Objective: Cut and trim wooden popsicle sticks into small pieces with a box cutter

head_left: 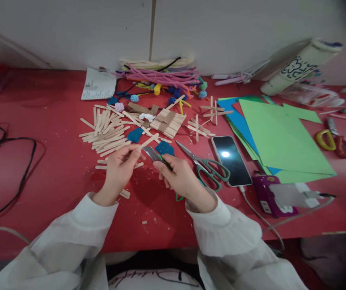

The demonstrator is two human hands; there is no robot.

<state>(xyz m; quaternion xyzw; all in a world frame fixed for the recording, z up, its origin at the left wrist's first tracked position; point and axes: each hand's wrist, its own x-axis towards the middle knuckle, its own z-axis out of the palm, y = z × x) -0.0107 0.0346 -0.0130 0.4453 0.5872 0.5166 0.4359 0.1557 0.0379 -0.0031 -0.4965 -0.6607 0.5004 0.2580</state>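
My left hand (pixel 121 167) pinches a wooden craft stick (pixel 149 141) that points up to the right. Closed around a utility knife (pixel 153 154), my right hand (pixel 176 171) holds its blade close to the stick; whether they touch, I cannot tell. Behind my left hand lies a loose heap of craft sticks (pixel 105 129). A panel of sticks side by side (pixel 174 125) rests behind the knife, with brown strips across it. Blue cut pieces (pixel 165 148) lie near the blade. Small wood chips (pixel 144 222) are scattered on the red table (pixel 149 235).
Green-handled scissors (pixel 205 161) and a phone (pixel 232 159) lie right of my right hand. Farther right are green and blue paper sheets (pixel 284 137), a purple power block (pixel 266 197) and a cable. Pink pipe cleaners (pixel 163 76) lie at the back; a tumbler (pixel 301 66) leans at the right.
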